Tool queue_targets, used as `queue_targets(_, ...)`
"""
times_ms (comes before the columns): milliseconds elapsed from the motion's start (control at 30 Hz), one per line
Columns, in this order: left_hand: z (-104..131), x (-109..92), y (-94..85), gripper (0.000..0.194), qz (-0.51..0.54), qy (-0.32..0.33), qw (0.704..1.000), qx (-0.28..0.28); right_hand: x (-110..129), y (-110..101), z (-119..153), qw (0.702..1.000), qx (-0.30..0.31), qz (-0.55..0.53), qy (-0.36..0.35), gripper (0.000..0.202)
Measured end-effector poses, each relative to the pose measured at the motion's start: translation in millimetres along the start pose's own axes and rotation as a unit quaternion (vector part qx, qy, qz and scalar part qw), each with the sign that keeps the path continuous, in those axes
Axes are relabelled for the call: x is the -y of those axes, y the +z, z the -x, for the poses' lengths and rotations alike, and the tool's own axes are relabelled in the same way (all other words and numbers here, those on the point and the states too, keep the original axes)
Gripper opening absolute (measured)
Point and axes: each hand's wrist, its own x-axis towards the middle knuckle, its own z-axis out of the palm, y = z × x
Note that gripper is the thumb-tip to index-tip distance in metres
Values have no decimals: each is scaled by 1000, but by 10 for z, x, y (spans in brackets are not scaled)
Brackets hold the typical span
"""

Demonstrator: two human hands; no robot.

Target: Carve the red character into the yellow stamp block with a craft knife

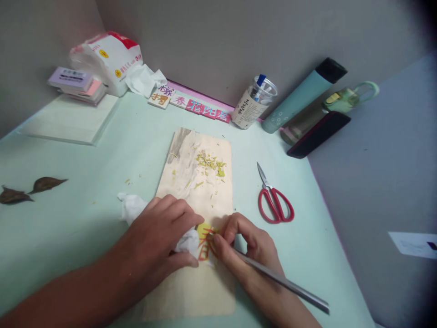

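Note:
A wooden board lies on the table with yellow-green shavings scattered on its upper half. On it sits a small yellow block bearing a red-outlined character. My left hand is closed around a crumpled white tissue, its fingertips at the block's left edge. Pinched in my right hand is a slim silver carving knife, held like a pen. Its tip is at the block's right side, mostly hidden by my fingers.
Red-handled scissors lie right of the board. Behind stand a tissue pack, a row of carved blocks, a plastic cup of pens, a teal cylinder and a dark phone-like slab. Dry leaves lie left.

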Motion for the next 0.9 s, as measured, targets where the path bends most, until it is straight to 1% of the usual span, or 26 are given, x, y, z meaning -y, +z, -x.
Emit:
queue_targets(133, 9, 43, -78, 52, 22, 22, 999, 34, -7, -74, -12, 1000, 25, -13, 9, 28)
queue_targets(300, 6, 19, -113, 54, 18, 18, 999, 42, -9, -141, 10, 998, 52, -23, -11, 29)
queue_targets(433, -9, 6, -121, 51, 25, 10, 998, 55, -12, -129, 22, 996, 76, -33, -27, 27)
queue_targets(533, -23, 3, -125, 51, 29, 9, 998, 61, -25, -108, 24, 996, 76, -31, -32, 27)
queue_targets(667, -34, -8, -119, 50, 30, 8, 998, 51, -35, -91, 21, 997, 65, -21, -41, 26)
queue_targets(900, -21, -11, -118, 48, 22, 10, 998, 50, -13, -69, 5, 995, 72, 2, -64, 24)
